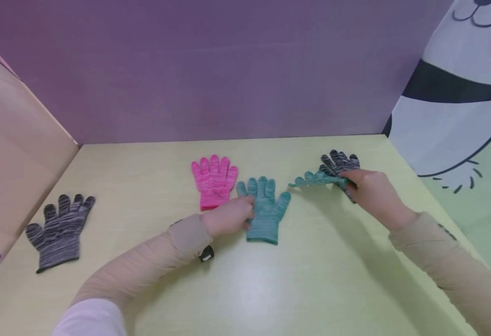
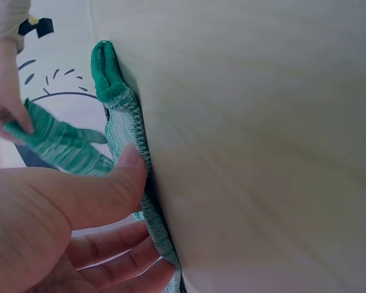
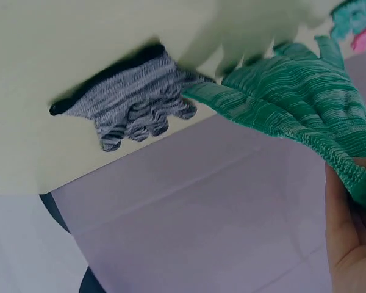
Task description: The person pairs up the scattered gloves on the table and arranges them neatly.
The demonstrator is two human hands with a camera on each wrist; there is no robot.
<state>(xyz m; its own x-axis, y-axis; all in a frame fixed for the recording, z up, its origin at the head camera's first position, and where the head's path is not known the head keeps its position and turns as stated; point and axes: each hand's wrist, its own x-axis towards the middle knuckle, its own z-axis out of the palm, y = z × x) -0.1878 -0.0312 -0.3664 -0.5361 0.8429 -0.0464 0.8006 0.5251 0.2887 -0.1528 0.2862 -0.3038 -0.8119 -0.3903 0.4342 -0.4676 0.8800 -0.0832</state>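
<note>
My right hand (image 1: 373,196) pinches a teal knit glove (image 1: 317,179) by its cuff, lifted off the table with its fingers pointing left. Behind it, partly covered in the head view, lies a black-and-grey glove (image 1: 341,162); the right wrist view shows more of this dark glove (image 3: 140,91). A second teal glove (image 1: 266,217) lies flat at the middle, fingers pointing away. My left hand (image 1: 230,215) is at its left edge. In the left wrist view, thumb and loosely bent fingers of the left hand (image 2: 49,213) touch this teal glove (image 2: 127,125).
A pink glove (image 1: 214,182) lies just behind the left hand. Another black-and-grey glove (image 1: 62,233) is far left on the pale table (image 1: 144,172). A purple panel (image 1: 228,84) rises along the table's back edge, with side panels left and right.
</note>
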